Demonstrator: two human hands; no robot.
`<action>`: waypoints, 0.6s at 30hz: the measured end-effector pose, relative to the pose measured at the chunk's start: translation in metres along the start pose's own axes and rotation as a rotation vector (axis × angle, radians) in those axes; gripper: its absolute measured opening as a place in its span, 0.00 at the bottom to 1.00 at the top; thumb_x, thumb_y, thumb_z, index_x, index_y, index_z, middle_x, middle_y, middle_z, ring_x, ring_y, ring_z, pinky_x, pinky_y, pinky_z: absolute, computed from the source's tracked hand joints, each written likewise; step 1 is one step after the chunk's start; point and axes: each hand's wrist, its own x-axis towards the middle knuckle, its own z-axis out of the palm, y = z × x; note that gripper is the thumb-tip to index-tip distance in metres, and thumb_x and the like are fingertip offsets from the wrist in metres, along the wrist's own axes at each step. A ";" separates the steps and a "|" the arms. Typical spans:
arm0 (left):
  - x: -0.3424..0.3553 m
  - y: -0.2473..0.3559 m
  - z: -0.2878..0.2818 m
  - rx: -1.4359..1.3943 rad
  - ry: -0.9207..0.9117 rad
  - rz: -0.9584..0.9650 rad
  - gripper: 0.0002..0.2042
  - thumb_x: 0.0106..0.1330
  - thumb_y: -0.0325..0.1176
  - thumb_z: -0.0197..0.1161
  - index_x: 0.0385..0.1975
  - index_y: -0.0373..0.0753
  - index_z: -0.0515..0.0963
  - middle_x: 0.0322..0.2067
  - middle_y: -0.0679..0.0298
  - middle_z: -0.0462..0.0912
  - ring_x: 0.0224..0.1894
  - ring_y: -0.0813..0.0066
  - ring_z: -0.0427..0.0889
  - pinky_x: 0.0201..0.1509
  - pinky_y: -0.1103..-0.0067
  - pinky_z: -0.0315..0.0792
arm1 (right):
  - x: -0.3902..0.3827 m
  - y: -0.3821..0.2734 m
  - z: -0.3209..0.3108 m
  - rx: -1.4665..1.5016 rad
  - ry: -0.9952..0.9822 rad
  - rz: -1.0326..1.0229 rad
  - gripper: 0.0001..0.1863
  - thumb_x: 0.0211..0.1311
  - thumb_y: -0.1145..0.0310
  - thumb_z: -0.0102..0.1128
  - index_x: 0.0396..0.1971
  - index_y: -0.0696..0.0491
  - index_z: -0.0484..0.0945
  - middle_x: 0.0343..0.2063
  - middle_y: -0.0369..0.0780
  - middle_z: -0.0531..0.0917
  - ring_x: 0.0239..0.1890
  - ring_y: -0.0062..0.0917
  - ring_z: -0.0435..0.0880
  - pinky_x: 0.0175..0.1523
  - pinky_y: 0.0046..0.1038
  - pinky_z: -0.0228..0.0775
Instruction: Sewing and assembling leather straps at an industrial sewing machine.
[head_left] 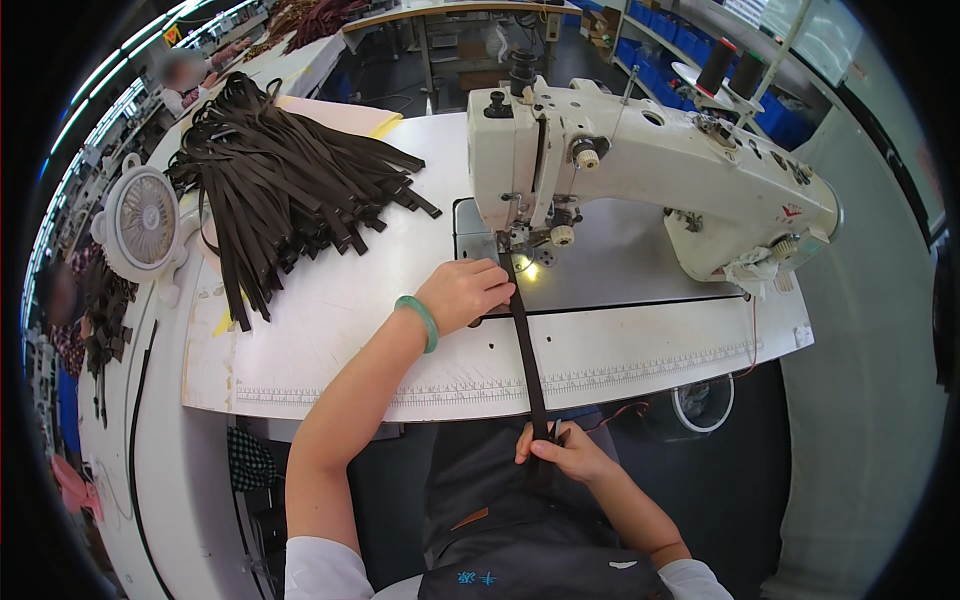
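Dark strap [526,350], right hand [574,453] holding, left hand [464,295] apparently touching

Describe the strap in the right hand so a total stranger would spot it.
Find the white sewing machine on the white table, and look below its needle end. A narrow dark strap runs from there over the table's near edge, past the left hand's fingertips to the right hand. Unlike the heaped dark bands at the left, it stretches out alone.
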 end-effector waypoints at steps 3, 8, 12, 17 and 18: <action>0.001 0.001 0.000 0.002 -0.006 0.005 0.08 0.44 0.28 0.63 0.27 0.40 0.76 0.26 0.68 0.74 0.29 0.73 0.75 0.29 0.80 0.73 | 0.000 0.000 -0.001 0.000 0.000 -0.012 0.11 0.61 0.64 0.50 0.30 0.58 0.75 0.30 0.37 0.78 0.37 0.19 0.74 0.48 0.23 0.61; 0.002 0.001 0.000 0.002 -0.006 0.009 0.08 0.44 0.28 0.63 0.27 0.40 0.76 0.26 0.68 0.74 0.29 0.73 0.75 0.29 0.80 0.72 | 0.001 0.002 -0.002 -0.009 0.020 -0.017 0.15 0.62 0.59 0.48 0.31 0.56 0.75 0.29 0.36 0.78 0.35 0.18 0.73 0.44 0.21 0.60; 0.001 0.001 0.000 0.005 -0.016 0.003 0.08 0.45 0.28 0.63 0.27 0.40 0.76 0.26 0.68 0.74 0.29 0.73 0.75 0.29 0.80 0.72 | 0.002 0.003 -0.002 -0.017 0.060 -0.019 0.17 0.62 0.55 0.47 0.34 0.55 0.75 0.27 0.34 0.78 0.28 0.13 0.69 0.34 0.17 0.58; 0.001 0.002 0.000 -0.001 -0.008 -0.001 0.09 0.45 0.28 0.63 0.27 0.39 0.76 0.26 0.68 0.74 0.29 0.73 0.75 0.29 0.80 0.72 | 0.000 -0.001 0.000 0.046 0.048 -0.032 0.18 0.62 0.54 0.47 0.37 0.55 0.74 0.26 0.34 0.78 0.24 0.10 0.64 0.30 0.14 0.55; 0.002 0.002 0.000 -0.009 -0.008 -0.004 0.09 0.45 0.28 0.63 0.27 0.39 0.76 0.26 0.68 0.74 0.29 0.73 0.75 0.30 0.80 0.72 | 0.000 -0.001 -0.001 0.041 0.053 -0.049 0.19 0.62 0.54 0.47 0.39 0.55 0.74 0.26 0.34 0.78 0.23 0.10 0.62 0.29 0.13 0.55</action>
